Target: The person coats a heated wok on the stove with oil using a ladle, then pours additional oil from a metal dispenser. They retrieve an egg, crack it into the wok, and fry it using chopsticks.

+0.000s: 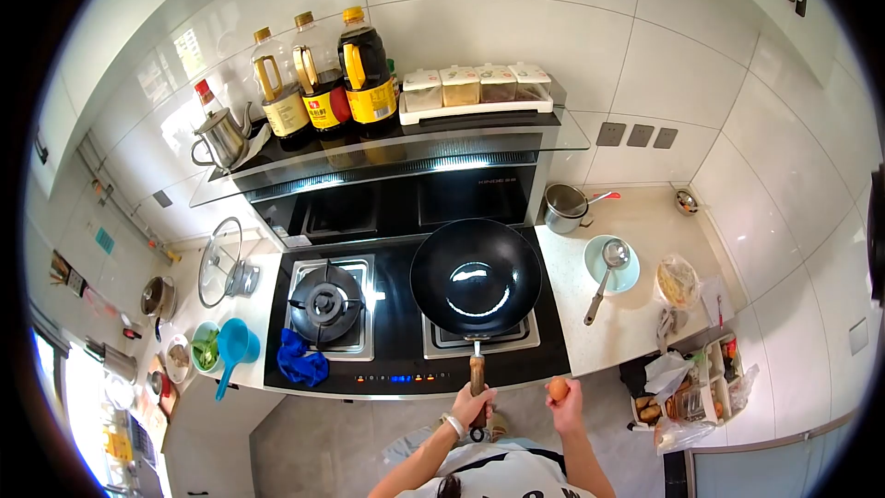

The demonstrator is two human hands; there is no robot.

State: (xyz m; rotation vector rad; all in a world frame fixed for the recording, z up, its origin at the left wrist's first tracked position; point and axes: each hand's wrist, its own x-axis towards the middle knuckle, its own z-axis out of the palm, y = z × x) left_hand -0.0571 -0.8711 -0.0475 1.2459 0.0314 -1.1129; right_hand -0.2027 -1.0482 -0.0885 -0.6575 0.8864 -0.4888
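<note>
My left hand (470, 406) is wrapped round the wooden handle (477, 375) of a black wok. The wok (475, 278) rests on the right burner and looks empty, with light shining on its bottom. In my right hand (566, 409) is a brown egg (558, 389), held in front of the stove's edge, to the right of the handle. To the wok's left, the other burner (325, 302) has nothing on it.
A blue cloth (301, 358) lies at the stove's front left. Further left are a blue ladle (235, 347) and a glass lid (220, 263). Right of the stove stand a pot (564, 208) and a bowl (625, 278) with a metal ladle (615, 254). Bottles (369, 74) line the shelf.
</note>
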